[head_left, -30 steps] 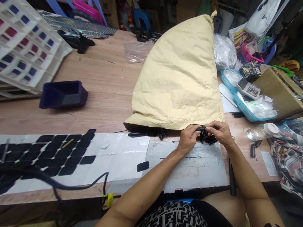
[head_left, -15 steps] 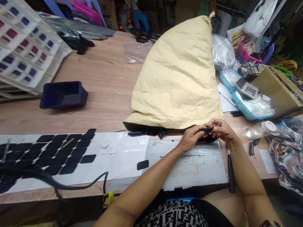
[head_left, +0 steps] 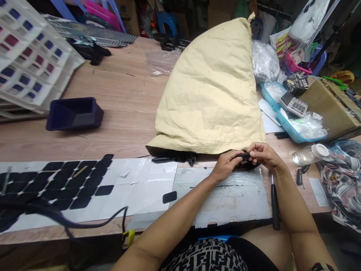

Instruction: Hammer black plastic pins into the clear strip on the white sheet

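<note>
My left hand is closed on a small black part at the mouth of a big tan paper sack. From the other side, my right hand pinches the same part with thumb and fingertips. Its exact kind is too small to make out. More black pieces poke out from under the sack's front edge, some hidden by my hands. Below my hands lies a grey plastic-covered sheet. A black-handled tool with a thin metal shaft lies beside my right forearm.
At left, rows of black rounded pads lie on white paper, with a black cable in front. Behind them sits a dark purple bin. To the right are a clear jar, blue baskets, a calculator and a carton.
My right hand's fingers have shifted slightly on the small black part, closer to my left hand. The left hand keeps its place.
</note>
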The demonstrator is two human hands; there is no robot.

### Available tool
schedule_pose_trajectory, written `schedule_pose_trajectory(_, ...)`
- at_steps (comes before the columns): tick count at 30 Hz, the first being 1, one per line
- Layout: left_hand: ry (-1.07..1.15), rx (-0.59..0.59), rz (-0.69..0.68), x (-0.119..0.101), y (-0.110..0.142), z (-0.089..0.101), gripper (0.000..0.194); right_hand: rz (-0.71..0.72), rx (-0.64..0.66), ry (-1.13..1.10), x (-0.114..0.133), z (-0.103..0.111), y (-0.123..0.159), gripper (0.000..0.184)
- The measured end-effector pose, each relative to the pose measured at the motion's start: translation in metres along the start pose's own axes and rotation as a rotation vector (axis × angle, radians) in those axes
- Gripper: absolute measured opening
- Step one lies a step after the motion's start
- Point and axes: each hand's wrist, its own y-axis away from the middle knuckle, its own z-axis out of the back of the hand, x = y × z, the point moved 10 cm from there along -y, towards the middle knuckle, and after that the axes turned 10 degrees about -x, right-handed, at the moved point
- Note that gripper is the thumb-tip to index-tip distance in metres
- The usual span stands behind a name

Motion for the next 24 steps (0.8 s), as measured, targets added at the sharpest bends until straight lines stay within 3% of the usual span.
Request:
schedule_pose_trajectory(10,-0.251,-0.081,-0.146,-0.012,0.002,0.01,0.021,0.048,-0.057,0.145,0.003,-0.004,0.002,0.036)
schedule_pose_trajectory(18,0.155,-0.047,0.225,0.023,-0.001,0.006,0.04,0.013,-0.043,-0.005,-0.002,-0.004,-0.006,0.038)
schedule_pose_trajectory(24,0.251,-0.01,0.302,0.026,0.0,0.0,0.052,0.011,-0.046,-0.009,-0.002,0.0,-0.006,0.04)
